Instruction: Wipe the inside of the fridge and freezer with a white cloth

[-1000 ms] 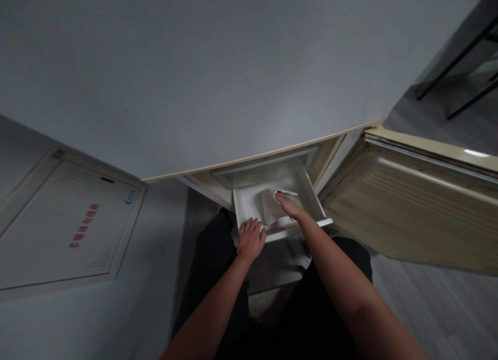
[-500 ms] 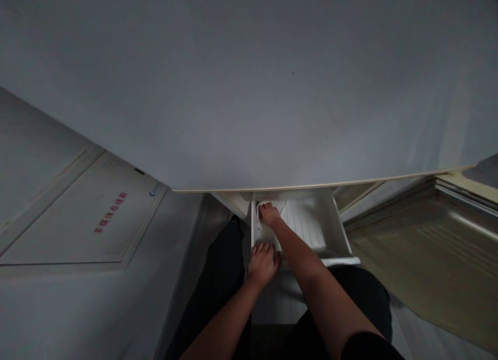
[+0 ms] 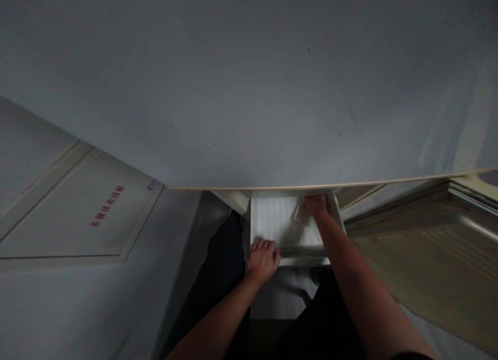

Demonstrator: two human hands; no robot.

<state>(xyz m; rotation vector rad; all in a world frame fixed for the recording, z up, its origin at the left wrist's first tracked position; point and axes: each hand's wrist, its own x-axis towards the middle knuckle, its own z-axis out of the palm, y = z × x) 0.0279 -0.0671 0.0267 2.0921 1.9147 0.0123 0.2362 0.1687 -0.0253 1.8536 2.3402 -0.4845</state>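
Observation:
A white drawer [image 3: 272,225] with a ribbed bottom is pulled out below the tabletop. My left hand [image 3: 262,261] lies over its front left corner, fingers hooked on the front panel and thumb to the right. Deep inside, near the back right corner, my right hand [image 3: 316,205] is closed and presses a white cloth [image 3: 301,213] against the drawer bottom. Part of the cloth shows left of the fingers; whether it is fabric or paper I cannot tell. The fingertips of this hand are partly hidden in shadow.
A large pale tabletop [image 3: 249,100] overhangs the drawer. At left, a wall carries a white panel [image 3: 78,215] with red lettering. A yellowish, shiny sheet-like object [image 3: 436,256] stands at right. My dark-trousered legs flank the drawer.
My right hand has slid with the cloth from the drawer's left side across to its back right. The left hand stays on the front edge. The view has shifted slightly.

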